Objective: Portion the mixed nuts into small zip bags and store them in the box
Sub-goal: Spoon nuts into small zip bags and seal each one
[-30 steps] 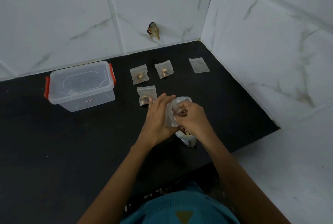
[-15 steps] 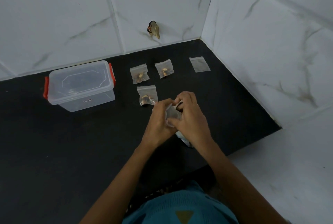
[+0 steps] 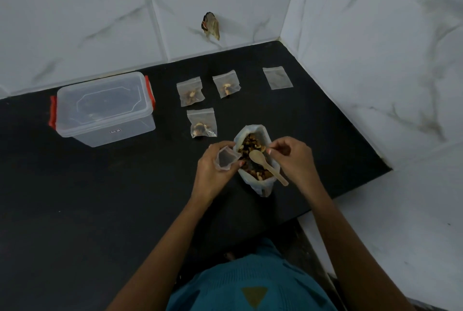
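Left hand (image 3: 211, 173): fingers grip small clear zip bag (image 3: 225, 160).
Right hand (image 3: 294, 158): fingers curled beside white nut pouch (image 3: 260, 186); grip unclear.

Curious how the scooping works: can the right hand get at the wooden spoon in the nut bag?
Probably yes. The wooden spoon lies on the mixed nuts in the open nut bag, its handle poking over the rim beside the right hand, nothing covering it.

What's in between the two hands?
The open bag of mixed nuts, with a wooden spoon lying on top, sits between the left hand, which holds a small zip bag, and the right hand. The head view shows it.
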A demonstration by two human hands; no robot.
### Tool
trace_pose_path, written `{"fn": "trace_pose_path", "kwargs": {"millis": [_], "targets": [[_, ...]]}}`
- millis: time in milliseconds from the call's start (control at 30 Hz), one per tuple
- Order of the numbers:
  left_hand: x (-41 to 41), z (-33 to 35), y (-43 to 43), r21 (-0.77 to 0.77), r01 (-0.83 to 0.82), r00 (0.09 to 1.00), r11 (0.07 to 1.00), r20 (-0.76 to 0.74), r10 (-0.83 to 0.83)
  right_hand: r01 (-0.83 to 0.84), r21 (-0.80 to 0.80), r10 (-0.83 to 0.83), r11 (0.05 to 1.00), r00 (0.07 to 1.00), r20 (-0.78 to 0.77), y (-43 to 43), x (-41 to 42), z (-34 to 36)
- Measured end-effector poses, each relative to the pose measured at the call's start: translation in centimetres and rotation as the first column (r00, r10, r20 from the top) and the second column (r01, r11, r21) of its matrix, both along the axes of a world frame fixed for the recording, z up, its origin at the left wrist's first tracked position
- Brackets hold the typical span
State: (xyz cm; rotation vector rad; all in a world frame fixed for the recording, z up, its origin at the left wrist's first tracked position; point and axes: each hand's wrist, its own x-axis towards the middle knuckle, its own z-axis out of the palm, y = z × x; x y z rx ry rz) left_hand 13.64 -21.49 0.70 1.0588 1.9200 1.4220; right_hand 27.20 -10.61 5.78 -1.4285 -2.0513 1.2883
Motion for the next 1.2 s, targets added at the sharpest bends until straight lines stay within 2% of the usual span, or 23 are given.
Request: {"fn": "trace_pose_path", "kwargs": {"millis": [167, 233, 333, 433, 500, 667, 800, 1000, 1200], "targets": [[0.2, -1.5, -0.2, -0.081, -0.004, 1.000, 0.997, -0.011, 0.003, -0.025, -0.056, 0.042, 0.998, 0.945, 0.325, 0.0, 2.1, -2.3], [0.2, -1.7, -0.2, -0.127, -0.012, 1.000, 0.992, -0.025, 0.009, 0.001, -0.147, 0.050, 0.989, 0.938, 0.344, -0.2, 2.6, -2.9], [0.3, -2.2, -0.2, -0.193, -0.019, 1.000, 0.981, -0.023, 0.015, 0.097, -0.240, -0.039, 0.966, 0.971, 0.234, -0.3, 2.7, -3.3], [0.6, -2.6, -0.2, -0.252, -0.033, 0.999, 0.967, -0.014, 0.031, 0.120, -0.143, -0.096, 0.982, 0.982, 0.165, 0.1, 2.4, -3.2], [0.9, -2.7, -0.1, -0.272, -0.038, 0.999, 0.962, -0.009, 0.037, 0.147, -0.093, -0.142, 0.985, 0.988, 0.063, 0.4, 2.1, -3.2], [1.8, -2.7, -0.1, -0.290, -0.042, 0.999, 0.956, -0.025, 0.036, 0.199, -0.200, -0.236, 0.959, 0.954, -0.187, 0.3, 0.9, -3.4], [2.0, -2.7, -0.2, -0.281, -0.042, 0.999, 0.959, -0.033, 0.034, 0.202, 0.001, -0.198, 0.979, 0.961, -0.193, 0.5, 1.6, -3.6], [2.6, -2.5, -0.4, -0.333, -0.012, 1.000, 0.943, -0.006, 0.011, -0.039, 0.232, 0.061, 0.972, 0.994, -0.092, 0.0, 3.6, -3.2], [3.0, -2.6, 0.1, -0.403, 0.027, 0.997, 0.915, 0.083, 0.007, -0.171, 0.314, 0.197, 0.934, 0.979, -0.053, -0.9, 3.5, -3.7]]}}
